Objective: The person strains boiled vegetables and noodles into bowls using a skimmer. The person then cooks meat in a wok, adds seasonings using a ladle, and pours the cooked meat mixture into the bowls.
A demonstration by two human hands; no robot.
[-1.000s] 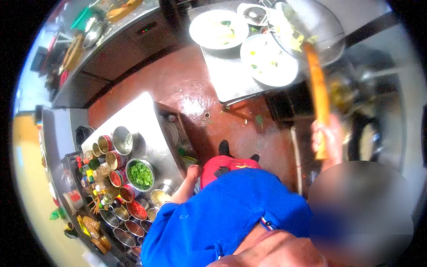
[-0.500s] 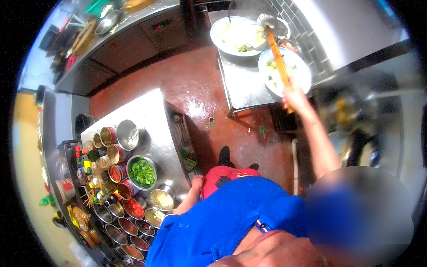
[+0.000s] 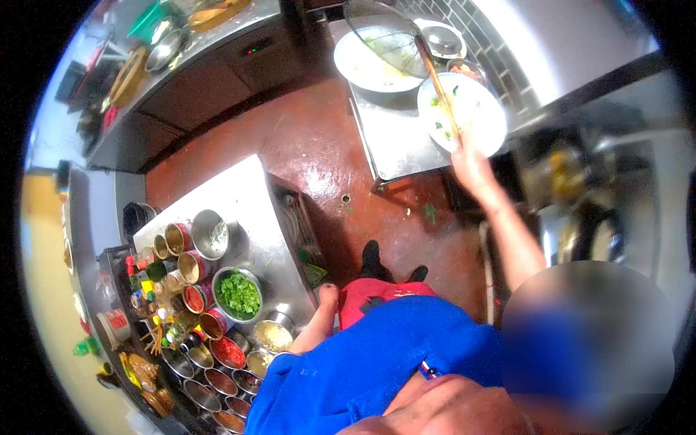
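Handle point(image 3: 439, 90) of a wire strainer point(image 3: 395, 49) lies in the closed grip of the right hand point(image 3: 470, 159), its arm stretched forward; the handle slants up and away across a white bowl point(image 3: 490, 122) with green bits in it; the strainer's round mesh is over a larger white bowl point(image 3: 351, 71) that holds pale green food; whether mesh and rim touch, I cannot tell. The left hand point(image 3: 328, 293) hangs low by the red garment point(image 3: 354, 299), near the edge of a steel counter point(image 3: 254, 190); I cannot tell if its fingers are open or curled.

Both white bowls stand on a steel table point(image 3: 406, 145); beside them, near the tiled wall point(image 3: 500, 58), are a round metal vessel point(image 3: 442, 40) and a small bowl point(image 3: 476, 67) with pinkish pieces.

On the left, the counter bears a metal bowl point(image 3: 258, 281) full of chopped green leaves; just beyond it is another metal bowl point(image 3: 209, 248) with something white inside; nearby sit open cans point(image 3: 190, 270), a container of red food point(image 3: 228, 351), a container of yellowish food point(image 3: 274, 336) and a cluster of bottles point(image 3: 174, 330); reddish floor point(image 3: 283, 138) shows between counter and table; the cooking area point(image 3: 580, 188) at far right is blurred.
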